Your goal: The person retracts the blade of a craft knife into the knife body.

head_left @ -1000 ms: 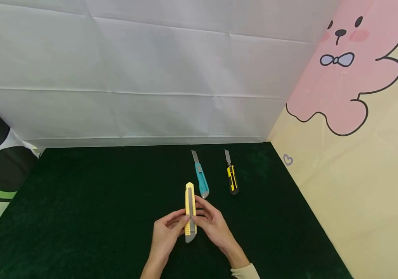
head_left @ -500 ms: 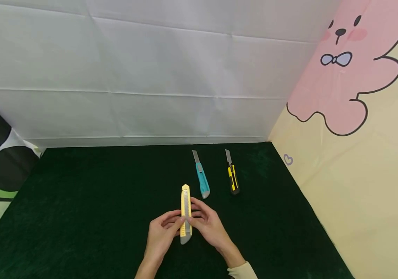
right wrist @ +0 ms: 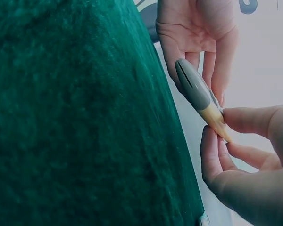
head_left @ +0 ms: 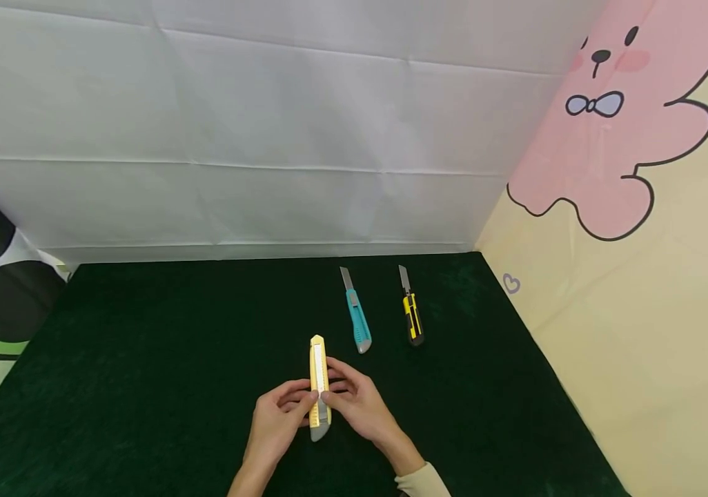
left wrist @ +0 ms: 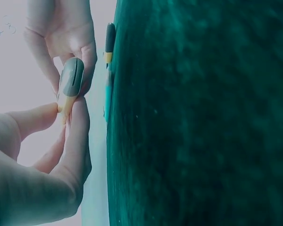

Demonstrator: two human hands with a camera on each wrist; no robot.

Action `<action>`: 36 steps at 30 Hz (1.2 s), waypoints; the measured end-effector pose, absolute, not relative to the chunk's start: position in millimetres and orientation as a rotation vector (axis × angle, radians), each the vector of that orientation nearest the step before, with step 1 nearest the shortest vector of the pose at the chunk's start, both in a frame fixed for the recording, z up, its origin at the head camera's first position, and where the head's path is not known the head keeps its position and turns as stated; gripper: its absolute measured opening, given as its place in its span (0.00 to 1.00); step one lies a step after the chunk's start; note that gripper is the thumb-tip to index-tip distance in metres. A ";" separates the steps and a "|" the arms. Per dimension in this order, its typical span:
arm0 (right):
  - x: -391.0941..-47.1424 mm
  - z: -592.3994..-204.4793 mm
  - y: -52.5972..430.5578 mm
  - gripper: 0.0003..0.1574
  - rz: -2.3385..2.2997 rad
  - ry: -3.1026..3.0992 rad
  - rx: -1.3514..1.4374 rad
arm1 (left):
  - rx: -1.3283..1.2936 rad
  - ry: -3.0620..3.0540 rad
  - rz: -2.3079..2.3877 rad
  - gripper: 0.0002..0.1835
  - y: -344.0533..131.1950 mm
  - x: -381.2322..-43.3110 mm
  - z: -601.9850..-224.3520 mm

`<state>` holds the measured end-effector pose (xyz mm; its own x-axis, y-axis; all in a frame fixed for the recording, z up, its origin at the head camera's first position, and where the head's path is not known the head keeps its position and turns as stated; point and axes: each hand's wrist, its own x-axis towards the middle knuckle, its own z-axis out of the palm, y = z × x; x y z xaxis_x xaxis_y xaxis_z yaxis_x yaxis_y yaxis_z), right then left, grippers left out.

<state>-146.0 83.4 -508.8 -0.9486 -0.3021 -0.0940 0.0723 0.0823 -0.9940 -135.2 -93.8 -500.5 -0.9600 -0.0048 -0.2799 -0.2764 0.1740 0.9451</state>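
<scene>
Both hands hold a pale yellow snap-off utility knife, its tip pointing away from me and no blade sticking out. My left hand pinches it from the left between thumb and fingers. From the right, my right hand pinches it too, and both thumbs lie on its upper face near the slider. In the wrist views the grey end cap faces the camera, with the knife raised off the table. Beyond the hands lie a teal utility knife and a yellow-and-black utility knife, both with blades extended.
A dark green cloth covers the table. White sheeting rises along its back edge. On the right stands a cream wall with a pink cartoon bear.
Both hands have shifted left and slightly toward me, carrying the yellow utility knife between them. Their grip looks the same, and the two knives on the cloth have stayed put.
</scene>
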 end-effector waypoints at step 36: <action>-144.8 -523.5 62.7 0.34 -1.723 2.233 -0.243 | -0.153 2.378 1.590 0.19 -121.1 -135.9 -509.6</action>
<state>-144.8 62.7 -523.5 -0.9376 -0.3186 -0.1392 0.0537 0.2627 -0.9634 -135.9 -121.1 -509.6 -0.9563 0.0648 -0.2851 -0.2387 0.3899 0.8894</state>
